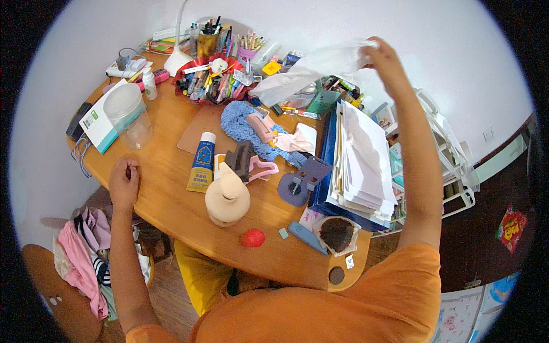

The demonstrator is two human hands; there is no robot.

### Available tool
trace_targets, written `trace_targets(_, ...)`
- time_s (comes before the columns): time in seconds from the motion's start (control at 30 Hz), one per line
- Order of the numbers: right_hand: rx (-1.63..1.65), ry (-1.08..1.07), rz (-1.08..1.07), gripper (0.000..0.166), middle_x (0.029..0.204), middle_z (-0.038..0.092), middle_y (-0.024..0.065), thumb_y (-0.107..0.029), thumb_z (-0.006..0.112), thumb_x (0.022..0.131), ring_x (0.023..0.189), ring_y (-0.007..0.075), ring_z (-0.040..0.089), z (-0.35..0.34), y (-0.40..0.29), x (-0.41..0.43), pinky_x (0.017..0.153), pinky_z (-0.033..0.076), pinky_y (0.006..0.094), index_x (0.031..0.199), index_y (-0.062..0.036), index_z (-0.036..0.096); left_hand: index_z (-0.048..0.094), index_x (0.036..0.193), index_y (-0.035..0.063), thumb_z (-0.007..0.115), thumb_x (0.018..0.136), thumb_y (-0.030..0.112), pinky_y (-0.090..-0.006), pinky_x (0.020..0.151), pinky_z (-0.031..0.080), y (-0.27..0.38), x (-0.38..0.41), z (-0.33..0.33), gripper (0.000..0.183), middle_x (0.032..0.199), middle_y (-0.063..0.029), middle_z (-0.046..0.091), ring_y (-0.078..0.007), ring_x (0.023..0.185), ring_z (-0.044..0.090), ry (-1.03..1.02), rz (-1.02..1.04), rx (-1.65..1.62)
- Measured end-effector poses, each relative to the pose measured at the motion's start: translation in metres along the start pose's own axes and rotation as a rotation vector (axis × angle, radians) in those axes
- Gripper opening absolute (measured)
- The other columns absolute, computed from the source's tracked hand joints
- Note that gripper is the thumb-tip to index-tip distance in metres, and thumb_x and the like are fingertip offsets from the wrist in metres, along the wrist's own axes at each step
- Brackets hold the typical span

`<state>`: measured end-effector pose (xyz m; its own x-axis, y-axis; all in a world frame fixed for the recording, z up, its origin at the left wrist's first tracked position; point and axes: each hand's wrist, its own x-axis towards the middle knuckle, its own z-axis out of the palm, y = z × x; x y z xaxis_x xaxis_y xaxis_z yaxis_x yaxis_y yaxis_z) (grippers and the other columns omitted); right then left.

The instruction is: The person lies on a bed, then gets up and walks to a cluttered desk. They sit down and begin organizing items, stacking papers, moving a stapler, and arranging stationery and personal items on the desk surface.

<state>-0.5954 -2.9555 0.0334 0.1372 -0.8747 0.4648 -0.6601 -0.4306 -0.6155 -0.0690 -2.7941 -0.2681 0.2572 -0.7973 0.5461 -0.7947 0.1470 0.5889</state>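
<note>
Raised at the upper right, my right hand [379, 58] pinches a thin translucent white plastic bag or sheet [309, 73], which stretches down to the left over the clutter at the back of the desk. My left hand [124, 182] rests with curled fingers at the desk's left edge; whether it holds anything is hidden. Near it are a clear plastic jar [128, 118] and a blue and gold tube [202, 162]. A beige pump bottle [227, 201] stands mid-desk, with a red ball-like thing [253, 238] in front. Blue knitted fabric [244, 124] lies behind.
A blue file box of papers [364, 158] stands on the right, before a white rack [450, 171]. Behind are a red tray of pens [210, 81], a lamp base [176, 60] and pen holders. A blue case [306, 236] lies near the front right edge. Clothes [81, 261] hang below left.
</note>
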Motion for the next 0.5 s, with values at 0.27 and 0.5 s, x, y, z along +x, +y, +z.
trace_targets(0.27,0.456,0.186,0.024,0.03,0.095,0.065,0.0165,-0.018,0.049,0.099,0.085,0.0271,0.069,-0.118,0.007,0.0,0.08,0.062,0.038,0.111,0.0087,0.054,0.058,0.088,0.0001,0.057,0.089,0.007,-0.037,0.077,0.047,0.006,0.002,0.004,0.007,0.088,-0.0157,0.06,-0.0329,0.085,0.06,-0.044,-0.057,-0.025)
trace_targets(0.5,0.602,0.342,-0.077,0.026,0.11,0.064,0.0211,-0.014,0.045,0.1,0.102,0.0339,0.066,-0.191,-0.013,-0.016,0.096,0.057,0.0401,0.11,0.0085,0.053,0.058,0.09,0.0001,0.056,0.091,0.007,-0.0355,0.077,0.048,0.0,0.0,0.007,0.008,0.088,-0.0151,0.06,-0.03,0.084,0.061,-0.068,-0.098,-0.088)
